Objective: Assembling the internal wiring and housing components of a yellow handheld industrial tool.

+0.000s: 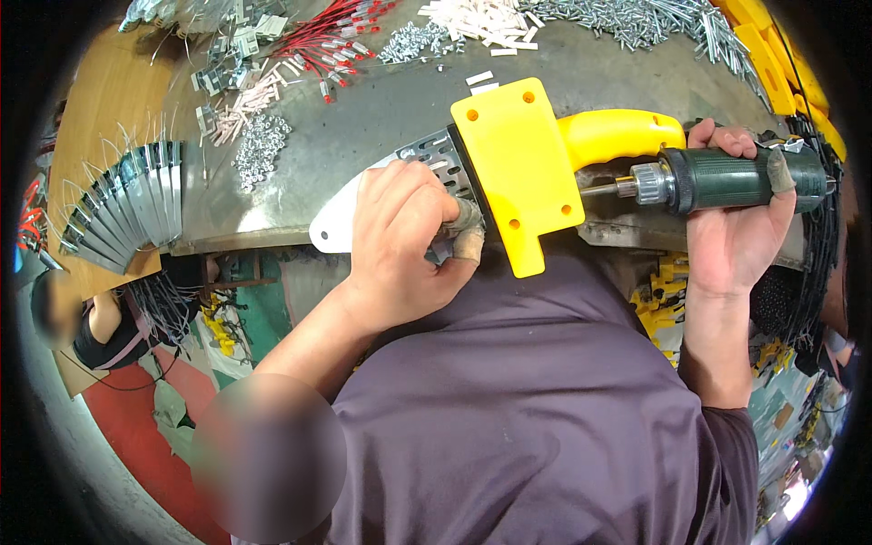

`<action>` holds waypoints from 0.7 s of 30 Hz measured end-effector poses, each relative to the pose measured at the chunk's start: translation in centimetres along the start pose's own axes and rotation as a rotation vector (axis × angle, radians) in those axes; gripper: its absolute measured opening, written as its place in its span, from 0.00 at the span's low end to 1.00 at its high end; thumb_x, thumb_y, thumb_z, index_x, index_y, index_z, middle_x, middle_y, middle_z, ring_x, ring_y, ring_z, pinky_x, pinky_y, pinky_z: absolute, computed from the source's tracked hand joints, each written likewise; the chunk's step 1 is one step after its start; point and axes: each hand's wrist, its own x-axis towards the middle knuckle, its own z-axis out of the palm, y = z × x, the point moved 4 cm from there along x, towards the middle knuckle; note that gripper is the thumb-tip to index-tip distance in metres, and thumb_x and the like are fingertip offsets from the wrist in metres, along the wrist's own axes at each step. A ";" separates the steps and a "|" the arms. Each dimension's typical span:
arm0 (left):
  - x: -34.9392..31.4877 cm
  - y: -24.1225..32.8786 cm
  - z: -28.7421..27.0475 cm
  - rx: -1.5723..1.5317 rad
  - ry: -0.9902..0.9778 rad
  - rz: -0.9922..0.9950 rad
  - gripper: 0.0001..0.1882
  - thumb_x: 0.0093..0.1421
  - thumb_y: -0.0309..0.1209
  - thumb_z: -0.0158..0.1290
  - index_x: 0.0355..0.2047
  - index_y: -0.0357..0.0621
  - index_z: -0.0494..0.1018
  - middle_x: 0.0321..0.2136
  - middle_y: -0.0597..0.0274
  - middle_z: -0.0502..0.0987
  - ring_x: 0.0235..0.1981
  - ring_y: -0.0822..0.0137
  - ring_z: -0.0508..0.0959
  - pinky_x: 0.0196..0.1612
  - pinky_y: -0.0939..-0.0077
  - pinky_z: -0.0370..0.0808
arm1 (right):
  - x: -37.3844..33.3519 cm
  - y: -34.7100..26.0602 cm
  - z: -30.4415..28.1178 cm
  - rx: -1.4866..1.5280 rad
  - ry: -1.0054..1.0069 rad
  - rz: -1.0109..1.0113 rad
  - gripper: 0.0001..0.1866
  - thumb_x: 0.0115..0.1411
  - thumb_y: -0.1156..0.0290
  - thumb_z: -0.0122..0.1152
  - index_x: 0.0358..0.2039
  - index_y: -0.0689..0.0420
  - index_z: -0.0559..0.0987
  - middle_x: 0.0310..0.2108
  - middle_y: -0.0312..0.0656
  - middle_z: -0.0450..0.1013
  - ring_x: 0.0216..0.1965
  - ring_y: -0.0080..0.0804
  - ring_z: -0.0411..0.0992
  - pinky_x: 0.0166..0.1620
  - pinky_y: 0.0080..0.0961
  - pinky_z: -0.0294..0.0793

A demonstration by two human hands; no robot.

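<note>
My left hand point(400, 241) is closed round the slotted metal bracket point(440, 156) of a yellow-handled tool, with worn coverings on the thumb and a finger. A flat pale metal plate point(336, 213) with a hole sticks out on the left of that hand. The tool's yellow housing point(522, 168) has screws or screw holes near its corners, and its curved handle reaches right. My right hand point(731, 222) grips a dark green electric screwdriver point(749, 177), lying level. Its bit point(599, 190) points left at the housing's side; whether it touches cannot be told.
Across the metal bench point(363, 118) lie piles of screws point(627, 23), nuts point(262, 150), white sleeves point(486, 20) and red wires point(331, 41). Fanned metal plates with wires point(127, 204) rest at left on a wooden board point(113, 91). Yellow housings point(767, 54) and black cables point(804, 245) are at right. Another person point(100, 322) is at far left.
</note>
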 end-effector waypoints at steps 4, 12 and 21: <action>0.4 0.4 0.1 -0.030 0.002 -0.009 0.18 0.34 0.20 0.60 0.23 0.44 0.63 0.23 0.59 0.65 0.25 0.56 0.66 0.31 0.65 0.60 | -0.3 -0.6 1.0 -0.017 0.010 -0.056 0.12 0.54 0.75 0.57 0.33 0.65 0.64 0.32 0.43 0.62 0.39 0.35 0.64 0.66 0.43 0.53; 0.4 1.6 -0.7 0.262 0.009 -0.134 0.35 0.33 0.25 0.69 0.42 0.41 0.64 0.47 0.47 0.68 0.49 0.47 0.68 0.50 0.57 0.68 | 0.6 -6.0 -0.1 -0.477 0.136 -0.145 0.23 0.65 0.51 0.49 0.43 0.61 0.70 0.37 0.47 0.73 0.39 0.42 0.74 0.48 0.41 0.74; -1.2 -0.4 -1.9 0.177 -0.144 -0.237 0.41 0.33 0.29 0.70 0.48 0.41 0.62 0.53 0.42 0.64 0.53 0.42 0.66 0.54 0.55 0.65 | 3.3 -21.8 -5.6 -2.663 0.449 -0.333 0.28 0.56 0.57 0.62 0.53 0.56 0.70 0.41 0.58 0.71 0.48 0.56 0.69 0.51 0.40 0.68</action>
